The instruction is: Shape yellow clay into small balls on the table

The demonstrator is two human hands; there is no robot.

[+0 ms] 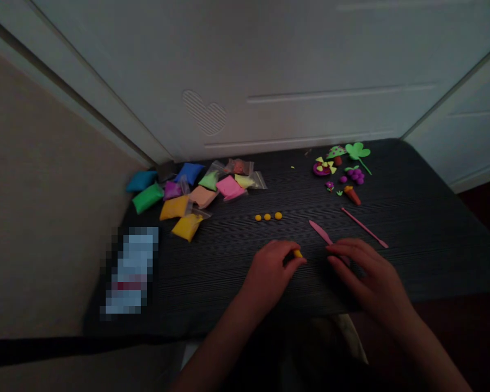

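Note:
My left hand rests near the front of the dark table and pinches a small yellow clay piece between thumb and fingers. My right hand lies beside it with fingers stretched out, its fingertips touching the lower end of a pink plastic clay knife. Three small yellow clay balls sit in a row just beyond my left hand. A thin pink modelling stick lies to the right of the knife.
Several coloured clay packets are heaped at the back left of the table. Small finished clay figures, among them grapes, a green leaf and a mushroom, stand at the back right. A pale wall panel rises behind. A blurred-out object lies at the left.

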